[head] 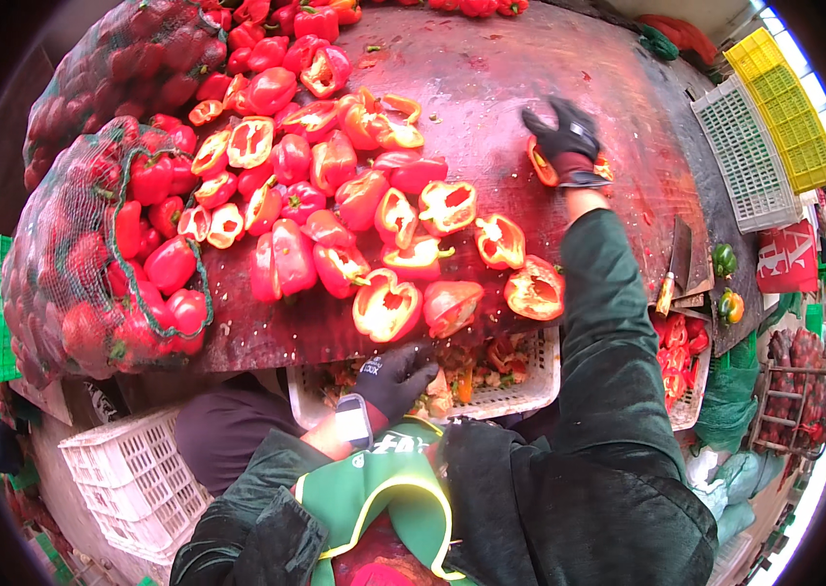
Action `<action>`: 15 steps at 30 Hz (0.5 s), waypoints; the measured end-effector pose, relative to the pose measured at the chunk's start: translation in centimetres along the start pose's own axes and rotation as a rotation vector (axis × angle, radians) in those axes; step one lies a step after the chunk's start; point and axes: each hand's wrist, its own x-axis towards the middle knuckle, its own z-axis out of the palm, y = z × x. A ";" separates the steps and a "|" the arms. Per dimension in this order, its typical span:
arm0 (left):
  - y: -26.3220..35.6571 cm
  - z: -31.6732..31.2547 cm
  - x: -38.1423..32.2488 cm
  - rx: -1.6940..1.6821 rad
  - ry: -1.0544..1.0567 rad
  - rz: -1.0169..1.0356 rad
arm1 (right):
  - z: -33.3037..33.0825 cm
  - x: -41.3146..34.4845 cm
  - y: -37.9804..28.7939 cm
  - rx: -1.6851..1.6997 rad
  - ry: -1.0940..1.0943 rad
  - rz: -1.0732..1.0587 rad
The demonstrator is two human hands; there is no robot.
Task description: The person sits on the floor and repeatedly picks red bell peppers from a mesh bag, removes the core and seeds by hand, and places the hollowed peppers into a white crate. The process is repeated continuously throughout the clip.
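Observation:
My right hand, in a dark glove, is stretched out over the red-stained table, blurred, fingers apart. A cut red pepper piece lies beside and partly under it; whether the hand touches it I cannot tell. My left hand, also gloved, hangs fingers curled at the near table edge, above a white crate of pepper scraps; nothing shows in it. Halved red bell peppers, one a hollow half, and whole ones are heaped left of centre.
Two mesh sacks of red peppers stand at left. A cleaver and a wooden-handled knife lie at the right edge, near a crate of cut peppers. White stacked crates stand lower left; a yellow crate is upper right.

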 end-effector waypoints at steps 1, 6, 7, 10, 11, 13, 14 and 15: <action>-0.1 0.1 -0.1 0.007 0.015 0.023 | -0.5 -0.6 2.6 -0.271 0.123 0.010; -0.8 0.7 -0.7 0.013 0.090 0.036 | -0.9 -2.6 4.3 0.449 -0.515 -0.139; -0.9 0.8 -1.0 -0.004 0.085 0.036 | -0.9 -3.3 2.7 0.458 -0.623 -0.165; -0.9 0.8 -1.4 0.067 0.087 0.044 | -2.0 -5.6 -3.2 -0.053 -0.360 -0.214; -0.8 0.9 -1.6 0.051 0.067 0.047 | -2.3 -6.6 -5.4 -0.079 -0.176 -0.243; -0.5 0.8 -1.9 0.015 0.036 0.076 | -2.6 -7.0 -10.2 0.133 -0.284 -0.342; -0.4 0.8 -2.2 0.006 0.032 0.047 | -2.7 -7.0 -12.4 0.300 -0.404 -0.319; -0.2 0.8 -2.4 -0.013 0.027 0.038 | -2.5 -7.3 -14.5 0.431 -0.554 -0.259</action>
